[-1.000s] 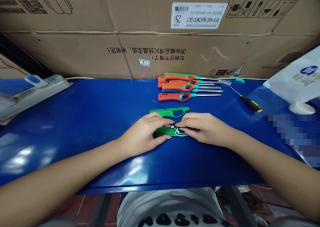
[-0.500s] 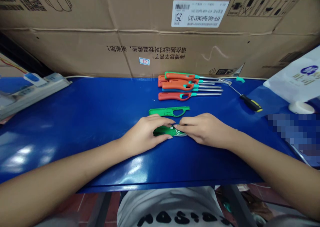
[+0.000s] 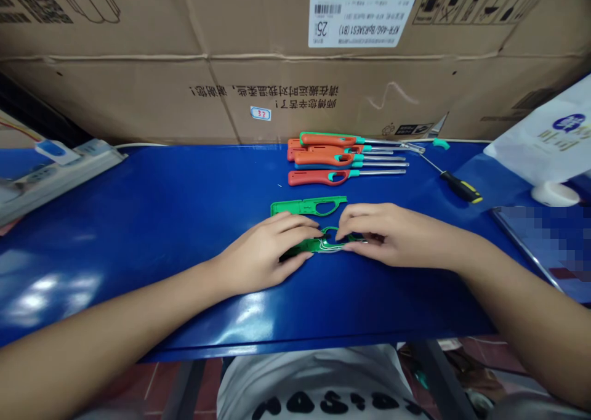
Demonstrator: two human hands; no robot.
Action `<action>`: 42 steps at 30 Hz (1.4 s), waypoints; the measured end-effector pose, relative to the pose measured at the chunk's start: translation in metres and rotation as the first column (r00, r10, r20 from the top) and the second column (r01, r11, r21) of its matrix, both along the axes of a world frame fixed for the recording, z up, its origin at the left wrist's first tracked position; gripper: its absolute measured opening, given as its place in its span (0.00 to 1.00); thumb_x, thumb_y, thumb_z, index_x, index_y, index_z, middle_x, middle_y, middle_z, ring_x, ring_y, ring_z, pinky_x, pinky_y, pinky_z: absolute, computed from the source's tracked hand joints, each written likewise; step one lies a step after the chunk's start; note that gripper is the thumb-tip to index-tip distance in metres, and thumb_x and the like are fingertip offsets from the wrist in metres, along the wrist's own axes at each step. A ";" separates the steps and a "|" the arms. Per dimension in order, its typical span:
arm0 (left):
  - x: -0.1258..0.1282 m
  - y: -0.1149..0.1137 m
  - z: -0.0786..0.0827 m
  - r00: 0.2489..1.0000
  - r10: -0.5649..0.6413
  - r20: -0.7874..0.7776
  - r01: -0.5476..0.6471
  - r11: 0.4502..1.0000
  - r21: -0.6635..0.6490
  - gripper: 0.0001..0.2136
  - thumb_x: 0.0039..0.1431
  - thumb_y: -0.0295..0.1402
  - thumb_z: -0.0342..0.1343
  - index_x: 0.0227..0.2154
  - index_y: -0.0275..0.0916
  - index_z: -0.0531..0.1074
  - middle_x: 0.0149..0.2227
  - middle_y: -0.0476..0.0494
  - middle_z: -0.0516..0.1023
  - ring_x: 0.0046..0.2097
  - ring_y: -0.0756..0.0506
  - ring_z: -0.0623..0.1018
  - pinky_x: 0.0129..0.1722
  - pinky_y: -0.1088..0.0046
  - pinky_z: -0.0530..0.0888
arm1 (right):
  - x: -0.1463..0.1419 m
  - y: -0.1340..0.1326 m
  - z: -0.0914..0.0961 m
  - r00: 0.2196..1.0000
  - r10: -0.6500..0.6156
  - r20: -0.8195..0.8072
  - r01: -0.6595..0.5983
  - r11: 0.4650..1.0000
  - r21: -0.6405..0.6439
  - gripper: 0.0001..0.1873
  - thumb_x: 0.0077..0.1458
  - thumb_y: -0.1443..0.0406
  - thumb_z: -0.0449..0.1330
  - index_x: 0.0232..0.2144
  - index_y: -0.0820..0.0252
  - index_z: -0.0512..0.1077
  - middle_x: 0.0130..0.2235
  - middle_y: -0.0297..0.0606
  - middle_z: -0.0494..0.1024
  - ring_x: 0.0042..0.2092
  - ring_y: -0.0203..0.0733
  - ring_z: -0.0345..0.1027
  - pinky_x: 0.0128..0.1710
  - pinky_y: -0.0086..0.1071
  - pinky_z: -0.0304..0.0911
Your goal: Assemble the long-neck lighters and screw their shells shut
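Head view. Green shell (image 3: 318, 245) lies on the blue desk (image 3: 161, 223), about centre, long axis left–right.

- Left hand (image 3: 263, 257) covers the shell's left end. Its fingers (image 3: 295, 223) are laid over the top with the thumb against the near side, clamped on it.
- Right hand (image 3: 392, 232) takes the right end. Its fingers (image 3: 357, 214) are curled and pinching beside the trigger loop (a thin pale wire shows there, too small to identify).
- Fingertips of the two hands nearly meet above the middle. Both hands are equally close, and the shell sits directly between them.
- Second shell (image 3: 307, 207) lies just beyond, parallel, untouched.
- Farther back, the orange lighters (image 3: 323, 158) are stacked with rods pointing right.
- Screwdriver (image 3: 455, 186) is far right, well apart from the right hand.
- Power strip (image 3: 50, 173) is far left, with boxes (image 3: 138, 100) behind.
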State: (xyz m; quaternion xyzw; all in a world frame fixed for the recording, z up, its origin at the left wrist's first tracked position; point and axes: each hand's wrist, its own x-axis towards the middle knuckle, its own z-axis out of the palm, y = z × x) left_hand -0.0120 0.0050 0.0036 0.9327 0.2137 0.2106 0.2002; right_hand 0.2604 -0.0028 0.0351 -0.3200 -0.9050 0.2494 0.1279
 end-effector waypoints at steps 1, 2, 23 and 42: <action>0.000 0.000 0.001 1.000 -0.006 -0.014 0.006 1.000 -0.004 0.14 0.67 0.28 0.54 0.54 0.38 0.72 0.55 0.38 0.76 0.55 0.41 0.75 0.57 0.62 0.72 | 0.001 0.000 0.001 0.999 0.020 0.025 -0.019 0.999 -0.042 0.06 0.63 0.67 0.60 0.41 0.58 0.76 0.42 0.38 0.77 0.39 0.37 0.71 0.38 0.29 0.64; 0.000 0.000 0.002 1.000 -0.009 -0.029 0.009 1.000 -0.007 0.15 0.66 0.27 0.54 0.54 0.39 0.72 0.55 0.38 0.76 0.55 0.41 0.75 0.56 0.62 0.72 | 0.002 0.000 0.002 0.998 0.039 0.044 -0.035 0.997 -0.073 0.05 0.62 0.67 0.60 0.41 0.58 0.76 0.41 0.37 0.77 0.39 0.36 0.70 0.37 0.29 0.63; 0.003 -0.003 -0.002 1.000 -0.010 0.030 0.013 0.995 -0.099 0.08 0.67 0.34 0.57 0.43 0.40 0.79 0.51 0.39 0.77 0.51 0.43 0.78 0.52 0.64 0.75 | -0.014 -0.004 -0.006 1.000 -0.021 -0.021 0.018 0.991 -0.136 0.04 0.60 0.71 0.61 0.36 0.58 0.75 0.35 0.31 0.76 0.32 0.32 0.66 0.32 0.28 0.59; 0.007 -0.004 0.000 0.996 0.024 0.088 0.004 0.954 -0.299 0.05 0.63 0.29 0.62 0.38 0.41 0.83 0.44 0.42 0.78 0.45 0.47 0.80 0.46 0.71 0.76 | -0.015 -0.005 -0.003 1.000 -0.001 -0.031 -0.005 0.981 -0.195 0.10 0.59 0.74 0.59 0.34 0.58 0.79 0.33 0.32 0.77 0.31 0.31 0.66 0.30 0.26 0.59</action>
